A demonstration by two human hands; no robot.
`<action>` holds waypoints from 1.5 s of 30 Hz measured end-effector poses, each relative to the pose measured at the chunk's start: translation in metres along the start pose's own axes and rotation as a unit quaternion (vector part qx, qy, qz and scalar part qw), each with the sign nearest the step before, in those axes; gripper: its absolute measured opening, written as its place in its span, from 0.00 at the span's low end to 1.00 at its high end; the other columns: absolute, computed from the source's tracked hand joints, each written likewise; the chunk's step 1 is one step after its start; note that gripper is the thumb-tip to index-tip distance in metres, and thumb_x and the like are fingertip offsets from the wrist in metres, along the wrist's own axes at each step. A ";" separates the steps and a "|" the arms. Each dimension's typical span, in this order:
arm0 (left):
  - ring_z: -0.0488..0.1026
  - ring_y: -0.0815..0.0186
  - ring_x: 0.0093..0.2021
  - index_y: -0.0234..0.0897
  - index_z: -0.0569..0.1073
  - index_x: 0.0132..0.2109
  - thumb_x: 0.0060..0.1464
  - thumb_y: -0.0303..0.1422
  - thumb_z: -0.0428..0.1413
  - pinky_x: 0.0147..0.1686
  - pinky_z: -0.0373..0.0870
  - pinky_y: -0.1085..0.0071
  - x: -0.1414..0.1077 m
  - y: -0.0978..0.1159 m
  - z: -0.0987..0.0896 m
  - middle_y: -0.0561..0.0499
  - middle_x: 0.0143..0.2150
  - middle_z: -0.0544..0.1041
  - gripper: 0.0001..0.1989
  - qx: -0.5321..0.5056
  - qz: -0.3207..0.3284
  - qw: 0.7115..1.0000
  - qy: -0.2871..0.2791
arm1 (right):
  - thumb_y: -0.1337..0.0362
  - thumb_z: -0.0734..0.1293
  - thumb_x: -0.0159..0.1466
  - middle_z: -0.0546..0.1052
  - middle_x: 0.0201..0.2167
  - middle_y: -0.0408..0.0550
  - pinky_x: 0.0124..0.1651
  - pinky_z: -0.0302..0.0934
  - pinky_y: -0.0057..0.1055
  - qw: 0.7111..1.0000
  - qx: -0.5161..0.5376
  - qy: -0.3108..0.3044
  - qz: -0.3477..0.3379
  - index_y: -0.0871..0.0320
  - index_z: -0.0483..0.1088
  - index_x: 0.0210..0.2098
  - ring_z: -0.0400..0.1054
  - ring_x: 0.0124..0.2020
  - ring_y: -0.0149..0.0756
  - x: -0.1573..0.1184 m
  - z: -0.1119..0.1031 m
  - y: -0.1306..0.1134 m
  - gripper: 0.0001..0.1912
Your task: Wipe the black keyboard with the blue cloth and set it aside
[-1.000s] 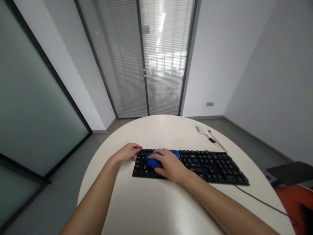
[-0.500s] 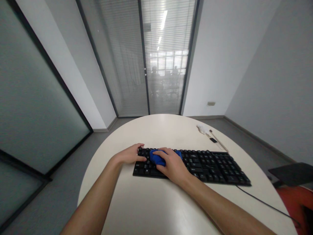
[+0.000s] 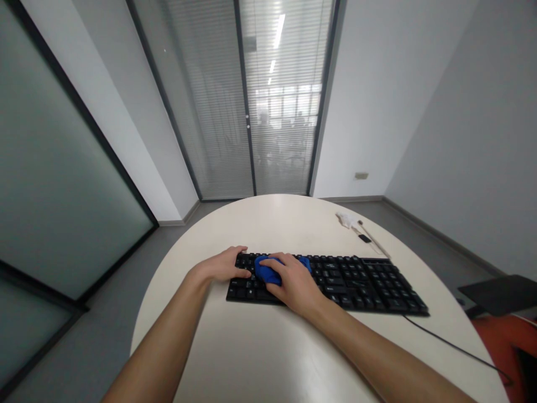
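Note:
A black keyboard [image 3: 369, 285] lies on the round cream table [image 3: 235, 352]. My left hand [image 3: 224, 265] rests at the keyboard's left end, thumb over the keys and fingers along the far edge, spread apart with no object between them but the keyboard's corner. Under my right hand [image 3: 291, 282] a bunched blue cloth [image 3: 266, 272] is pressed on the left part of the keys. My right fingers are curled over the cloth, and a bit of it shows beyond the knuckles. The keys beneath are hidden.
Toward the back right of the table lie a thin stick-like brush [image 3: 375, 239], a small black item [image 3: 364, 238] and a white crumpled thing [image 3: 346, 220]. A cable [image 3: 453, 345] runs from the keyboard to the right edge, near a red chair [image 3: 501, 341].
The view has shifted very slightly. My right hand and the blue cloth have moved barely leftward; my left hand stays at the keyboard's left end.

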State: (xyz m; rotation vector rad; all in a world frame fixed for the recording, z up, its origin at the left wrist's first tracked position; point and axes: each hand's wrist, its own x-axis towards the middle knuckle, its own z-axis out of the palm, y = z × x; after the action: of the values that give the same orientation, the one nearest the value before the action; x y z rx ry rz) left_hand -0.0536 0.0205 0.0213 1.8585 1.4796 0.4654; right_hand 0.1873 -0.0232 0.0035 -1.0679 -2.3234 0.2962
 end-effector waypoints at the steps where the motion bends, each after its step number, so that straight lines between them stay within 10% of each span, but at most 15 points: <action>1: 0.70 0.47 0.58 0.33 0.69 0.61 0.34 0.41 0.69 0.58 0.63 0.60 0.000 0.001 0.000 0.37 0.60 0.72 0.44 0.009 -0.002 1.000 -0.007 | 0.70 0.71 0.57 0.73 0.53 0.50 0.57 0.60 0.42 1.000 -0.001 0.000 0.000 0.53 0.70 0.55 0.65 0.51 0.44 0.000 0.000 0.000 0.26; 15: 0.74 0.54 0.50 0.33 0.61 0.65 0.43 0.43 0.65 0.49 0.68 0.63 -0.003 -0.005 -0.002 0.40 0.56 0.74 0.45 -0.007 0.008 0.999 -0.049 | 0.70 0.71 0.57 0.72 0.52 0.50 0.57 0.60 0.41 1.000 -0.001 -0.003 0.002 0.52 0.69 0.55 0.66 0.51 0.43 -0.001 0.000 0.000 0.27; 31: 0.74 0.62 0.37 0.41 0.79 0.37 0.49 0.32 0.61 0.38 0.65 0.72 -0.019 0.022 -0.003 0.52 0.36 0.78 0.06 0.208 0.068 0.975 -0.047 | 0.69 0.72 0.57 0.73 0.52 0.49 0.56 0.61 0.40 1.000 0.000 0.006 0.004 0.51 0.70 0.55 0.66 0.51 0.42 -0.001 0.004 0.003 0.27; 45: 0.72 0.60 0.48 0.40 0.73 0.44 0.60 0.28 0.52 0.43 0.67 0.68 -0.049 0.039 0.018 0.48 0.46 0.74 0.07 0.354 0.086 0.931 0.028 | 0.69 0.72 0.57 0.73 0.51 0.49 0.56 0.60 0.41 1.000 0.002 0.011 -0.001 0.51 0.70 0.55 0.66 0.51 0.42 0.000 0.005 0.002 0.26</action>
State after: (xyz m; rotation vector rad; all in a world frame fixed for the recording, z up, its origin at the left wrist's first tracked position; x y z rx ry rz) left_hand -0.0288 -0.0350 0.0438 2.5627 1.6644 0.0476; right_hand 0.1855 -0.0221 -0.0012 -1.0623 -2.3026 0.2869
